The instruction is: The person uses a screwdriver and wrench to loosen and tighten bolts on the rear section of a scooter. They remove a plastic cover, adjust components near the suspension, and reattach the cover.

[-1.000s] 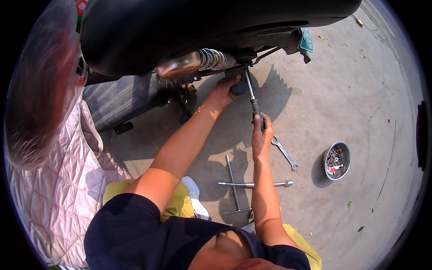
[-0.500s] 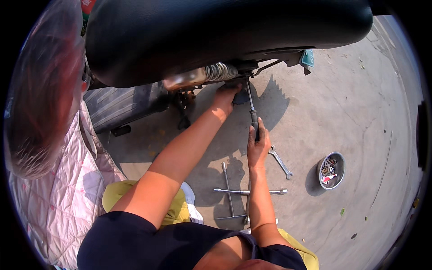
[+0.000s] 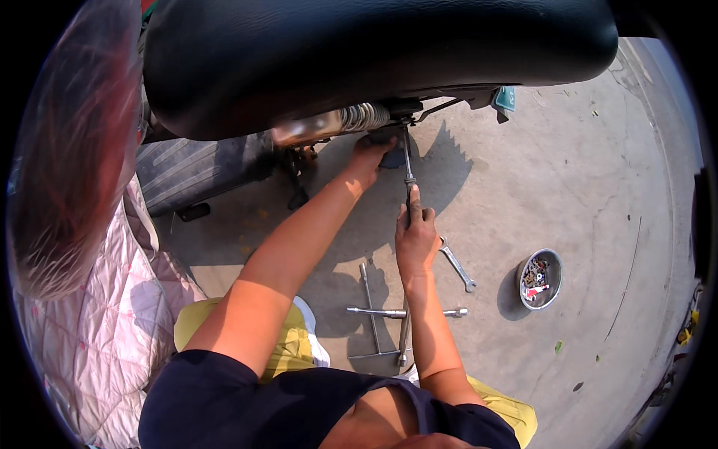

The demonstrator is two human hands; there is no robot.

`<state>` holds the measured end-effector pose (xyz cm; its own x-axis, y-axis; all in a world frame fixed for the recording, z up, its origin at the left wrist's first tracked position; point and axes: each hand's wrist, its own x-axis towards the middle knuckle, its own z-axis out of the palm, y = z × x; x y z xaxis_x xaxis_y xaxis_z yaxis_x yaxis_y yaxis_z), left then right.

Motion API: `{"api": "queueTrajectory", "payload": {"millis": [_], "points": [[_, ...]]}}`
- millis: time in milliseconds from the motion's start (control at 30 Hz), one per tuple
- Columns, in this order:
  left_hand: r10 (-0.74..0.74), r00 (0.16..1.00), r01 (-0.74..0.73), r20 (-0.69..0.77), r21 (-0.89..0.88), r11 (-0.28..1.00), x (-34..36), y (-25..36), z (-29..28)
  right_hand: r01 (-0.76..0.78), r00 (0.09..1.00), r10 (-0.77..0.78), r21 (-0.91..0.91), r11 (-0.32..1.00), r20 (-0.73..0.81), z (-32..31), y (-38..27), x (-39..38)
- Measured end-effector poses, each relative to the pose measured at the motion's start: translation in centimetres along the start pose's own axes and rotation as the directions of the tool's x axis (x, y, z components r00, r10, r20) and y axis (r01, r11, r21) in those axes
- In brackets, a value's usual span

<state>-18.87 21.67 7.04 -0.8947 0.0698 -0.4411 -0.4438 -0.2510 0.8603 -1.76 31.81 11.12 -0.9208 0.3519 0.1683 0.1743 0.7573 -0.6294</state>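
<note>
My right hand (image 3: 419, 236) is closed round the dark handle of a screwdriver (image 3: 407, 161), with one finger stretched along the handle. The screwdriver's metal shaft points up to the underside of a scooter, just below its black seat (image 3: 374, 63). To the left of the shaft, my left hand (image 3: 365, 159) reaches in under the scooter, beside a dark part (image 3: 394, 156). Its thumb presses in there, while its other fingers are mostly hidden. Just above that hand is a coil-spring shock absorber (image 3: 364, 117).
A combination wrench (image 3: 458, 268) and crossed socket wrenches (image 3: 389, 313) lie on the concrete near my right forearm. Farther right stands a metal bowl (image 3: 539, 279) of small hardware. At left are a ribbed footboard (image 3: 206, 172) and a pink quilted cover (image 3: 90, 329).
My right hand has turned on the screwdriver's handle, its back now facing up and one finger extended. My left hand stays by the dark part. The whole view has shifted slightly.
</note>
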Motion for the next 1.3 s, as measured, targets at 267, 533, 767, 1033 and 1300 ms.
{"api": "queueTrajectory", "payload": {"millis": [267, 533, 767, 1033, 1300], "points": [[-0.073, 0.99, 0.06, 0.123, 0.108, 0.992, -0.3, 2.4, -1.0, 0.065, 0.996, -0.058, -0.109, 0.992, 0.065, -1.8, 0.5, 1.0], [-0.105, 0.988, 0.079, 0.114, 0.214, 0.974, -0.2, 2.8, -1.1, 0.08, 0.993, -0.076, -0.035, 0.996, 0.093, -2.1, 0.4, 0.9], [-0.062, 0.998, 0.056, 0.017, 0.227, 0.972, 0.0, 2.4, -0.5, -0.026, 0.987, 0.025, 0.002, 1.0, 0.157, -2.5, -1.1, 1.4], [-0.094, 0.995, 0.098, -0.029, 0.327, 0.94, -0.1, 3.0, -0.2, -0.196, 0.974, 0.129, 0.416, 0.888, 0.184, -1.8, -1.0, 1.5], [-0.149, 0.989, 0.145, -0.003, 0.263, 0.954, -0.7, 3.3, 0.0, -0.631, 0.767, 0.173, 0.775, 0.027, 0.618, -1.3, 0.1, 1.7]]}}
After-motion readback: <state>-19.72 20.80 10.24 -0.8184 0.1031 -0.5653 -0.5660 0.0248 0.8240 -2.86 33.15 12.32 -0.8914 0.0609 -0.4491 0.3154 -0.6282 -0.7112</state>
